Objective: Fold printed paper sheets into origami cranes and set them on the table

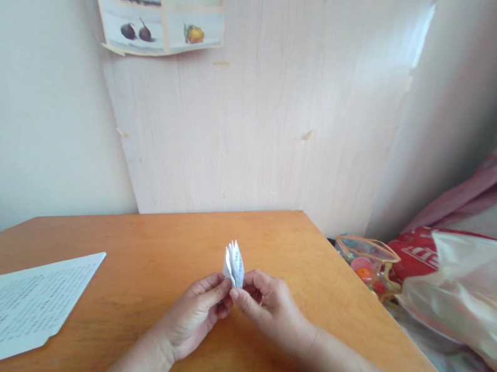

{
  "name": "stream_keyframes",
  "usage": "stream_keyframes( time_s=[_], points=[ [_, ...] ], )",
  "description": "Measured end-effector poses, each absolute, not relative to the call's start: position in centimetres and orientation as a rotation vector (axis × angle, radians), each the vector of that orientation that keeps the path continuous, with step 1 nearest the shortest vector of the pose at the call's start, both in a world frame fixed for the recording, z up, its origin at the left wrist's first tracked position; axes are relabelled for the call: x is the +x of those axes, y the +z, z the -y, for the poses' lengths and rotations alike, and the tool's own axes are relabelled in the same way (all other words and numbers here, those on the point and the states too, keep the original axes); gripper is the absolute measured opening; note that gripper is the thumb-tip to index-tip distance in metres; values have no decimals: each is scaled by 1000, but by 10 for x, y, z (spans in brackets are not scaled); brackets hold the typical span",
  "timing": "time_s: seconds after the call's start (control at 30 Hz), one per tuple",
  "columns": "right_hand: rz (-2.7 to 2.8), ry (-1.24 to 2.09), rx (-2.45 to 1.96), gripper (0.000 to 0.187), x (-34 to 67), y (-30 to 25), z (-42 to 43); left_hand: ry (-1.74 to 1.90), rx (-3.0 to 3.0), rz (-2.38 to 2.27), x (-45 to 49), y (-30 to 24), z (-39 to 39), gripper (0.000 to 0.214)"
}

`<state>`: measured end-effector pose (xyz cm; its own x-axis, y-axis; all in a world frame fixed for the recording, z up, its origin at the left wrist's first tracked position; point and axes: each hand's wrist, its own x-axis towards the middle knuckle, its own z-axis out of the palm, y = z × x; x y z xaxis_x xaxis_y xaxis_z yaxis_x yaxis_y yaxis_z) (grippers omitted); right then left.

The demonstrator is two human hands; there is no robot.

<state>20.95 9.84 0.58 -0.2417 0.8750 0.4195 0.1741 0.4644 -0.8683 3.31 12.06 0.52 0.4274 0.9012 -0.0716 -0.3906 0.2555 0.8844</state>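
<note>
Left hand [195, 315] and right hand [274, 311] both pinch the folded paper [238, 268]; they hide its base. Left of this paper, the sheets [21, 307] are cut off, their writing unreadable.

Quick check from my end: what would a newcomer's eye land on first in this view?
Probably the small folded paper, held upright above the table between the left hand and the right hand. Next, the fruit picture on the wall board at upper left, then the written sheets lying on the table at lower left.
</note>
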Motion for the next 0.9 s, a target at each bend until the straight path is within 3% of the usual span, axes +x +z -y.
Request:
stream_keyframes(
  time_s=[0.4, 0.9],
  points=[
    [1778, 743, -926, 13, 210, 11, -95, 934, 874, -605, 32, 6, -122, 12],
    [1846, 677, -979, 27, 213, 12, -95, 937, 848, -620, 32, 9, -121, 16]
  ],
)
